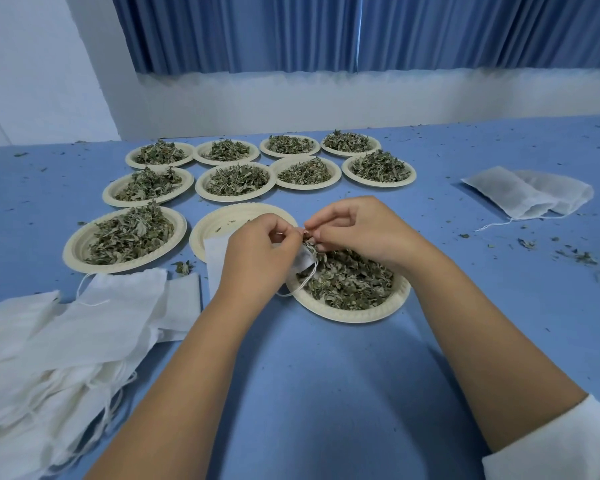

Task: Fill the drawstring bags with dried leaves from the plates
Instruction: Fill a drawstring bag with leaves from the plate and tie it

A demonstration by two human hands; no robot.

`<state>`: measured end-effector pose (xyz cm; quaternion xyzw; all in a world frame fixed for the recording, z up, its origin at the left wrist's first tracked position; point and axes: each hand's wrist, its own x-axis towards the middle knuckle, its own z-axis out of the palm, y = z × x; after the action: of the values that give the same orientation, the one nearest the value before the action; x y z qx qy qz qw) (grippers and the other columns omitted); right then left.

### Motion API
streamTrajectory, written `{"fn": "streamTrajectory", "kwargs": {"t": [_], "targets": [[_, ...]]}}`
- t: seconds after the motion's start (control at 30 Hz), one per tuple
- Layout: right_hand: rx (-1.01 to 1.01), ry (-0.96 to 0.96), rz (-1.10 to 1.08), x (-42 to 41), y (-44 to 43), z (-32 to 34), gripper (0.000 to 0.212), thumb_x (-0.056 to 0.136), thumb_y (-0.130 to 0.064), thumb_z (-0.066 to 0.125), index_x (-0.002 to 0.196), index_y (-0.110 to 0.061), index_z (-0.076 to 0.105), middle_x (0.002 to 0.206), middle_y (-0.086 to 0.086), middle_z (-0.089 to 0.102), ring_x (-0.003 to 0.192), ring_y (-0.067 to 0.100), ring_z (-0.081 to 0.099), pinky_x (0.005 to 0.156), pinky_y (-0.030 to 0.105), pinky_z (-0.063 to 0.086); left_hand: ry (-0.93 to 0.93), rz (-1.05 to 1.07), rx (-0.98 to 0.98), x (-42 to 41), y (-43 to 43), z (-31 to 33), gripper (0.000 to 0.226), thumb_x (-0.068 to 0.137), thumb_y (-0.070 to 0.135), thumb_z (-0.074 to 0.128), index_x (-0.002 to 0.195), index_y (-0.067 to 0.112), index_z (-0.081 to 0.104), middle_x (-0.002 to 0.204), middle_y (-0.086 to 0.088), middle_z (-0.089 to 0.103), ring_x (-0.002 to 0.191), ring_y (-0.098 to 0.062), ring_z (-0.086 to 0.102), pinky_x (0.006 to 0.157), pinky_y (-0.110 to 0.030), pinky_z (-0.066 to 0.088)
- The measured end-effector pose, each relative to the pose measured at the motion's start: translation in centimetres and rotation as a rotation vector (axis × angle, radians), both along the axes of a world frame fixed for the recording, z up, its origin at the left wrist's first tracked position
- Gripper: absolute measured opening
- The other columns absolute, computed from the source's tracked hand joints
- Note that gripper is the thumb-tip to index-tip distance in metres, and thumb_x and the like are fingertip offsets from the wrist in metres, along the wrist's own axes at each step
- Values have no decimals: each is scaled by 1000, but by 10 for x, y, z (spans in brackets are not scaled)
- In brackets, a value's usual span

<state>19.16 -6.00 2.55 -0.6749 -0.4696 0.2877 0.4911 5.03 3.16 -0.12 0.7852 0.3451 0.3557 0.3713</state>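
White, limp drawstring bag [305, 260] pinched by left hand [257, 252] and right hand [355, 230].

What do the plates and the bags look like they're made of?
Plates: probably moulded paper pulp or a similar pressed fibre. The finish is matte cream, and the rim is ribbed and embossed with no gloss.
Bags: thin white fabric, perhaps non-woven or fine cotton; I can't tell which. They look matte, limp and softly creased, and slightly see-through where layers overlap.

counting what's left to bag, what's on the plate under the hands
Dried leaves fill the near plate. The left hand, right hand and bag cover its far edge.
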Motion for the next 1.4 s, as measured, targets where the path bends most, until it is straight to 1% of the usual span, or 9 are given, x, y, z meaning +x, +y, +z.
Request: {"fn": "streamTrajectory", "kwargs": {"t": [0.1, 0.3, 0.53, 0.7, 0.9, 1.03, 1.13, 1.3, 1.4], "targets": [[9, -92, -39, 1, -1, 2, 18, 85, -2, 70, 84, -19, 75, 81, 0, 76, 66, 4, 67, 63, 17, 54, 3, 20, -8, 1, 0, -1, 17, 91, 30, 63, 77, 20, 67, 70, 11, 65, 60, 9, 52, 55, -8, 37], [-47, -183, -171, 8, -2, 2, 6, 84, -25, 75, 85, -19, 75, 86, 2, 75, 80, 14, 68, 84, 35, 54, -26, 42, -28, 0, 2, 2, 19, 90, 27, 64, 74, 18, 65, 70, 11, 63, 60, 9, 52, 58, -5, 37], [-227, -203, -107, 5, -1, 0, 24, 83, -50, 69, 89, -27, 72, 93, 2, 74, 88, 19, 71, 57, 21, 43, -62, 54, -51, -1, 1, 3, 20, 90, 24, 64, 71, 19, 62, 64, 12, 59, 60, 3, 52, 57, -7, 36], [-158, -69, -95, 6, -1, 1, 23, 80, -39, 77, 92, -19, 74, 86, 5, 75, 70, 14, 64, 63, 25, 50, -31, 65, -39, -1, 0, 3, 18, 90, 25, 64, 73, 19, 63, 65, 13, 59, 59, 7, 51, 57, -5, 35], [-19, 140, -56, 10, -1, 0, 20, 78, -12, 80, 95, -11, 71, 84, 5, 75, 76, 15, 70, 74, 23, 58, -5, 81, -47, -1, -1, 4, 17, 89, 28, 64, 73, 22, 65, 68, 13, 62, 60, 8, 53, 54, -7, 35], [20, 65, -8, 8, -2, -1, 26, 74, -8, 83, 96, -14, 73, 93, 9, 76, 85, 15, 72, 84, 26, 58, 3, 79, -41, 0, -3, 4, 19, 89, 28, 64, 71, 22, 64, 69, 11, 62, 67, 0, 56, 61, -16, 39], [29, -9, 32, 5, -1, 0, 28, 70, -14, 86, 96, -18, 75, 94, 1, 76, 87, 5, 70, 77, 15, 53, -11, 80, -41, 0, -2, 4, 20, 88, 28, 64, 70, 21, 64, 68, 11, 63, 68, 0, 57, 62, -19, 42], [-11, -38, 116, 2, -1, -1, 33, 66, -12, 89, 93, -21, 73, 91, -9, 74, 93, 11, 72, 83, 21, 56, -3, 82, -38, -1, -2, 5, 19, 88, 27, 64, 70, 20, 65, 69, 11, 64, 69, -1, 57, 64, -21, 43], [-4, -62, 112, -1, 0, -2, 28, 69, -5, 86, 88, -20, 72, 86, -7, 75, 86, 9, 72, 76, 18, 55, -6, 87, -53, -2, -2, 5, 18, 88, 26, 63, 72, 19, 66, 72, 10, 65, 71, -2, 58, 65, -21, 43]]}}
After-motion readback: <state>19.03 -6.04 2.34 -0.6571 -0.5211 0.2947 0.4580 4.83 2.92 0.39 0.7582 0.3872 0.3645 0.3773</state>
